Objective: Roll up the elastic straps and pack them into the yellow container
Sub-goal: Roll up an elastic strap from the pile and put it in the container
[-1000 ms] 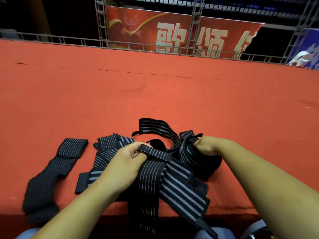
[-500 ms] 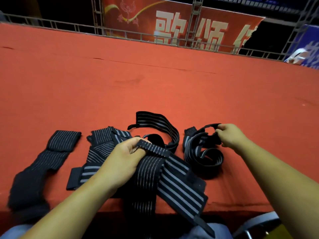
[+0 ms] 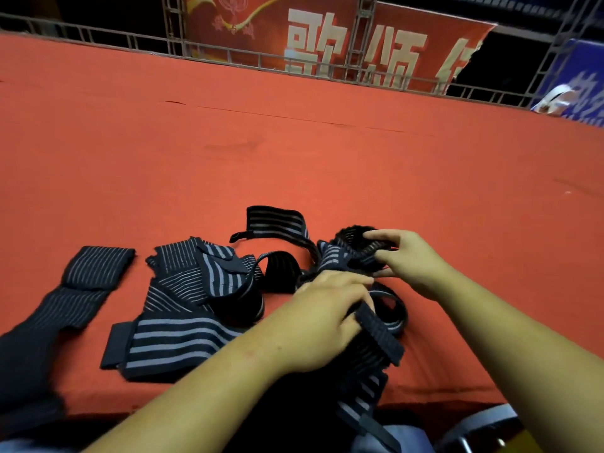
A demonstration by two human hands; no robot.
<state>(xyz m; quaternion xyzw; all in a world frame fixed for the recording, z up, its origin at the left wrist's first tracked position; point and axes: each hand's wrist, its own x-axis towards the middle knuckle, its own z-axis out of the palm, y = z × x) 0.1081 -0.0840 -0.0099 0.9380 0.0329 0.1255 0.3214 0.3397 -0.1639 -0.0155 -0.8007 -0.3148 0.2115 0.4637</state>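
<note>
At the near table edge, a striped elastic strap (image 3: pixel 380 338) is draped over and hangs down, its lower end cut off by the frame. Its upper part is gripped by the left hand (image 3: pixel 327 318), fingers curled round it. Just beyond, a loosely coiled strap (image 3: pixel 343 256) is pinched between the thumb and fingers of the right hand (image 3: pixel 411 259). A heap of unrolled straps (image 3: pixel 196 289) is spread to the left, with one flat strap (image 3: pixel 85 286) lying apart at the far left. Everything is laid on red cloth (image 3: pixel 294 158); a metal railing (image 3: pixel 228 57) and a red banner (image 3: pixel 327 37) are seen behind. A yellow patch (image 3: pixel 529 443) in the bottom right corner is too cropped to be identified as the container.
</note>
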